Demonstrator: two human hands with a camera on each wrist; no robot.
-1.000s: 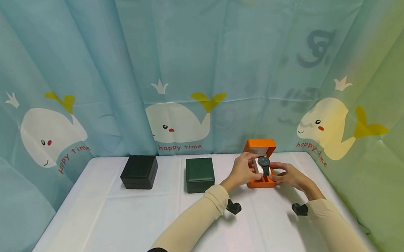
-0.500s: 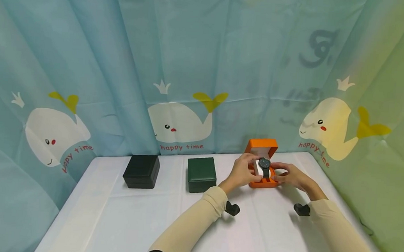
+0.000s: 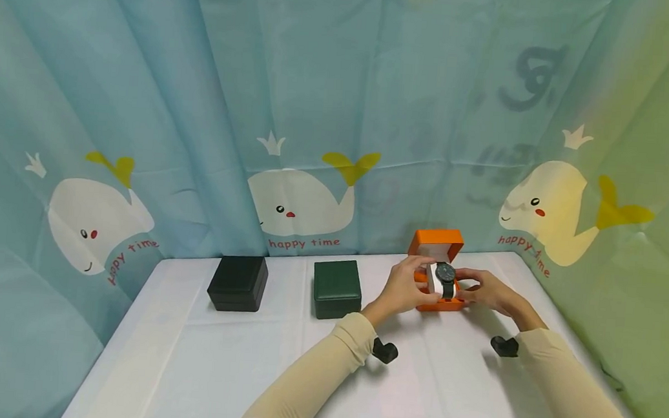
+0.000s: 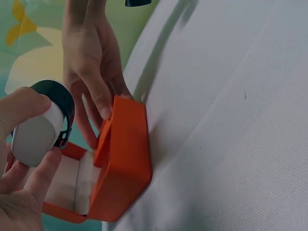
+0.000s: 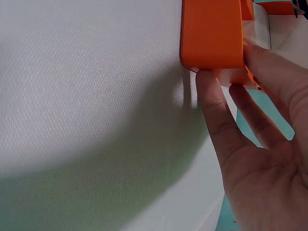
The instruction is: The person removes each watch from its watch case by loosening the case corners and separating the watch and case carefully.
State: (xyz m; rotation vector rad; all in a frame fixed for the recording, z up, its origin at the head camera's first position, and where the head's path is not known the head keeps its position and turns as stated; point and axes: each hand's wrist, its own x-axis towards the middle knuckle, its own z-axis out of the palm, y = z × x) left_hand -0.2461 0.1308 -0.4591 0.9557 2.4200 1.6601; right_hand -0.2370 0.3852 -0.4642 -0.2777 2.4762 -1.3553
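Observation:
In the head view, an orange watch box (image 3: 441, 305) stands open at the table's back right, its lid (image 3: 438, 239) tipped up. My left hand (image 3: 401, 288) grips a white cushion (image 4: 34, 137) between thumb and fingers. Round that cushion is a black wristwatch (image 3: 445, 272) with a dark dial. In the left wrist view, cushion and watch are apart from the box, held over its opening. My right hand (image 3: 493, 294) pinches the box's right side, thumb at the rim and fingers (image 5: 214, 101) against the outer wall.
A green box (image 3: 337, 289) and a black box (image 3: 238, 283), both with lids down, stand left of the orange one on the white-covered table (image 3: 230, 370). A blue-green curtain (image 3: 313, 104) with whale prints hangs behind, close to the raised lid.
The cushion with the watch has come slightly forward and right in my left hand, over the box's front part. My right hand keeps its hold on the box. The head view has shifted a little.

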